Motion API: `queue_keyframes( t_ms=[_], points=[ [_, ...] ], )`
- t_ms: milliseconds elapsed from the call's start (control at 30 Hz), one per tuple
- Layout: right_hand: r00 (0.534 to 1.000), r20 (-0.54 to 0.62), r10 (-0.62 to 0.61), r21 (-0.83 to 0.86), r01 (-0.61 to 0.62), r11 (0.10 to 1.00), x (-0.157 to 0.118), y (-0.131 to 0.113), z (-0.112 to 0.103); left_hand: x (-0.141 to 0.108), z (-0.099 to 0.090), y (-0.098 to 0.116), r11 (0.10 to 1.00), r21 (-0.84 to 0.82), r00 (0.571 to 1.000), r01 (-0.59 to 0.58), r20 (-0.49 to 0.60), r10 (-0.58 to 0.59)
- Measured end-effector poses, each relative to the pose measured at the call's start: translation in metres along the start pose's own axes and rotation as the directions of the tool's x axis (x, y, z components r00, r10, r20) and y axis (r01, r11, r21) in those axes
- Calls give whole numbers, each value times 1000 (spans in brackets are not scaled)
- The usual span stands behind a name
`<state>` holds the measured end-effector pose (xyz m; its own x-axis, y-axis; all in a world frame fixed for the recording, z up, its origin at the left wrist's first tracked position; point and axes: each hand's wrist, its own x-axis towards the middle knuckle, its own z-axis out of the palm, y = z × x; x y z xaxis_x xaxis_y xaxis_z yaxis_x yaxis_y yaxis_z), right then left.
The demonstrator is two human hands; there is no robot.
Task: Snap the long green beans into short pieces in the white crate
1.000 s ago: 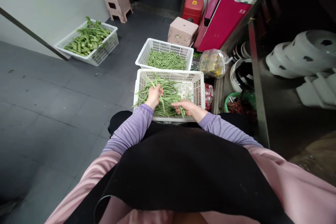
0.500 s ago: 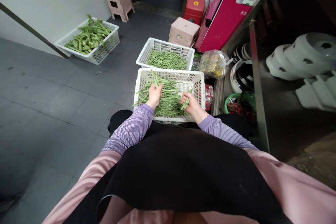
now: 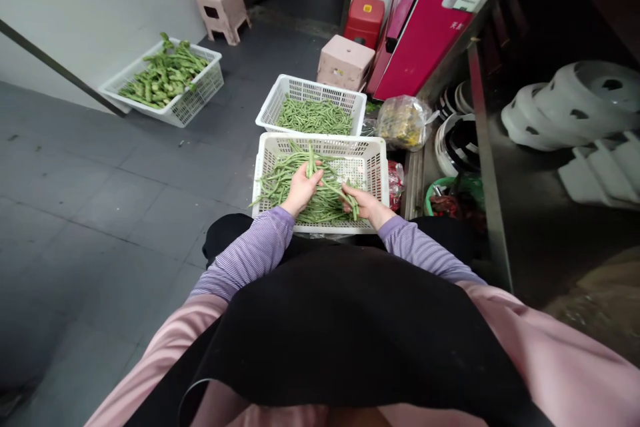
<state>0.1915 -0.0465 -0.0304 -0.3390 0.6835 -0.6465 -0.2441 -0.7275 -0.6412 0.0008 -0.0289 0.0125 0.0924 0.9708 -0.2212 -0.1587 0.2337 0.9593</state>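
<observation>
Long green beans (image 3: 280, 180) lie in the near white basket (image 3: 375, 139), mostly on its left and middle. Over them my left hand (image 3: 303, 188) is closed round a few beans that point up and away. My right hand (image 3: 364, 203), at the basket's right part, grips green beans whose ends stick out by its fingers. The two hands are a short way apart, with beans stretching between them. Behind, touching or nearly touching the near basket, stands a second white basket (image 3: 361, 101) with shorter green bean pieces (image 3: 315, 116).
A third white basket (image 3: 203, 90) of green vegetables stands at the left wall. Pink stools (image 3: 345, 57) and a red stool (image 3: 365, 17) are behind. On the right are a plastic bag (image 3: 404, 123), a green tub (image 3: 431, 195) and a metal shelf edge (image 3: 493, 200).
My left hand has moved right, towards my right hand, with its beans. My right hand has turned a little, its fingers now reaching further left. The whole view has shifted slightly.
</observation>
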Motion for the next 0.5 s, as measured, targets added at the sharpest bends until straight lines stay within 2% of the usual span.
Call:
queue_keyframes(
  t_ms=[100, 233, 333, 400, 500],
  points=[
    [978, 188, 92, 17, -97, 995, -8, -8, 22, 2, -1, -2, 999, -46, 999, -18, 25, 19],
    [970, 237, 56, 108, -83, 991, -18, -13, 31, 7, -7, 2, 986, -163, 999, 36, 33, -31],
    [991, 137, -11, 151, -10, 989, -20, -9, 31, 7, -9, 8, 986, -163, 999, -18, -49, 10],
    [995, 2, -104, 195, 102, 975, -18, -6, 34, 0, -4, 11, 992, -34, 989, -124, -89, 120],
    [960, -205, -189, 250, 238, 938, -7, -6, 38, -18, 9, 13, 949, 185, 965, -253, -25, 262]
  ],
)
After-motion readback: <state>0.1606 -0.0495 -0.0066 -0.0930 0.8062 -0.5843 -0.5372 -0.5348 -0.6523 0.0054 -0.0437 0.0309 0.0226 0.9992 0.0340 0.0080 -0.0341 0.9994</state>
